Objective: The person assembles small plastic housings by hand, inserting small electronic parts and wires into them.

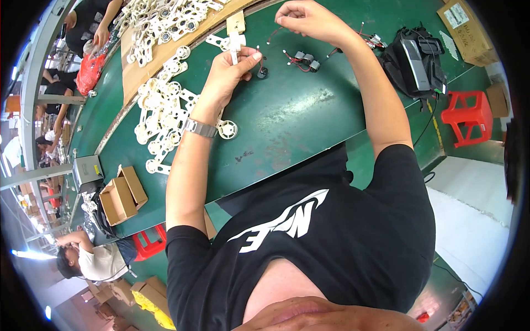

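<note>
Left grip (225, 73) pinches a white plastic part (234, 45); should stay steady. Right grip (307, 20) curled, contents cannot be told; avoid snagging wired components (313, 65).

Tabletop (281, 135): green, smooth, glossy under the light, scuffed and roughened in patches. Ring-ended parts (152, 99): cream moulded plastic, smooth, low sheen. Small motors (302, 57): grey casings, metallic look; leads in red insulation. Watch (201, 128): metal bracelet, silvery shine. T-shirt (359, 237): matt black cloth, smooth white print. Stool (468, 115): red plastic, slick. Open box (117, 201): plain brown cardboard, matt. Bag (91, 74): thin red plastic film, crinkled, shiny.
</note>
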A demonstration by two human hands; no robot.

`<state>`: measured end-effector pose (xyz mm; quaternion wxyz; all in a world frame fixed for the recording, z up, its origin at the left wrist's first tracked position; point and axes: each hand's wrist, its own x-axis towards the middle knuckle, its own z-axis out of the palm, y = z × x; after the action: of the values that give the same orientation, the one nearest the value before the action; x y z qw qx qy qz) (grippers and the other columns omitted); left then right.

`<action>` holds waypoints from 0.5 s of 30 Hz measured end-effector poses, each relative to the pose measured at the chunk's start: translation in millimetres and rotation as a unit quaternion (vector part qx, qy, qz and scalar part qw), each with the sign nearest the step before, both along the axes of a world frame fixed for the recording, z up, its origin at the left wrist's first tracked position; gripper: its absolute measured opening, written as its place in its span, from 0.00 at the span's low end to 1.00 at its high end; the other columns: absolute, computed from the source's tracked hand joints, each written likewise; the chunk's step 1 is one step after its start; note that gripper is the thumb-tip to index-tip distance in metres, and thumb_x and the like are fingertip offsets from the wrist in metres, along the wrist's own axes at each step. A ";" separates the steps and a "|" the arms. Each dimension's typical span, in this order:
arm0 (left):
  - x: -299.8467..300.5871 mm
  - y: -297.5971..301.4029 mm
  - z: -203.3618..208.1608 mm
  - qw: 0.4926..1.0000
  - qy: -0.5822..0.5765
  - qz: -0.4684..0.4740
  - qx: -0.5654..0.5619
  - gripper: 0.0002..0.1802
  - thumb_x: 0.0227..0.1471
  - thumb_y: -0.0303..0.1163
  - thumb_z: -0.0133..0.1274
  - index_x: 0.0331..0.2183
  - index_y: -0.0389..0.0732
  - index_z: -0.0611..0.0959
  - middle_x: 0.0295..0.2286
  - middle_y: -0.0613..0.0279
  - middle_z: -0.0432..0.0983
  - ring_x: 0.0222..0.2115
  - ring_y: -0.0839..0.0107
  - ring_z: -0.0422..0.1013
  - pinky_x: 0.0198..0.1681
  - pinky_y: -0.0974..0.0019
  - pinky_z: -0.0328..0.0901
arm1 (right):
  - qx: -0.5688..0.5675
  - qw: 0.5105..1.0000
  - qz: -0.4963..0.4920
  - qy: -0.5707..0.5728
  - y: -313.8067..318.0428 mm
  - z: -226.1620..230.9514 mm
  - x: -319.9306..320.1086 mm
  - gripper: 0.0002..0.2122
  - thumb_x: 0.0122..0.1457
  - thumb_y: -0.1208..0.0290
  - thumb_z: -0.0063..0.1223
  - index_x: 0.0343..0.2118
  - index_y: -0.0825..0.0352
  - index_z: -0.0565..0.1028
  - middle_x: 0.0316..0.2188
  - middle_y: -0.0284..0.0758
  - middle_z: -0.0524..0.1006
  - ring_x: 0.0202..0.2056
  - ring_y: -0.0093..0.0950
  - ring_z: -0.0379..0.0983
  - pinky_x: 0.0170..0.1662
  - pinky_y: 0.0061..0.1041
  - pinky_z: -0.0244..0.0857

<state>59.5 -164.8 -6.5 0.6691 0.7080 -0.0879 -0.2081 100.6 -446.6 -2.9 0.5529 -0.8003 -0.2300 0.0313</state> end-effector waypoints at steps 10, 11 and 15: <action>-9.1 -46.9 3.7 0.966 -0.211 -0.010 0.147 0.16 0.60 0.36 0.65 0.41 0.32 0.84 0.30 0.64 0.82 0.30 0.78 0.74 0.39 0.68 0.70 | 0.154 0.979 -0.130 -0.005 18.3 20.9 -16.2 0.08 0.66 0.79 0.57 0.47 0.70 0.80 0.39 0.33 0.82 0.39 0.22 0.78 0.43 0.24 0.73; -8.4 -46.5 6.8 0.966 -0.213 -0.010 0.146 0.16 0.60 0.36 0.65 0.41 0.32 0.84 0.30 0.64 0.82 0.30 0.78 0.74 0.39 0.68 0.70 | 0.132 0.980 -0.150 -0.027 16.0 17.3 -13.7 0.10 0.66 0.79 0.57 0.49 0.71 0.80 0.41 0.34 0.83 0.41 0.23 0.78 0.44 0.25 0.74; -13.0 -30.0 33.8 0.918 -0.270 -0.020 0.289 0.28 0.65 0.46 0.59 0.55 0.34 0.76 0.40 0.50 0.81 0.39 0.65 0.75 0.45 0.60 0.70 | 0.149 0.974 -0.165 -0.040 16.5 16.1 -13.2 0.13 0.66 0.79 0.57 0.52 0.71 0.79 0.43 0.35 0.84 0.44 0.24 0.79 0.46 0.25 0.74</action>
<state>46.5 -194.9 27.3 0.3823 0.8978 -0.2150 -0.0388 87.4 -430.1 13.2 0.6536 -0.7366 -0.1187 -0.1267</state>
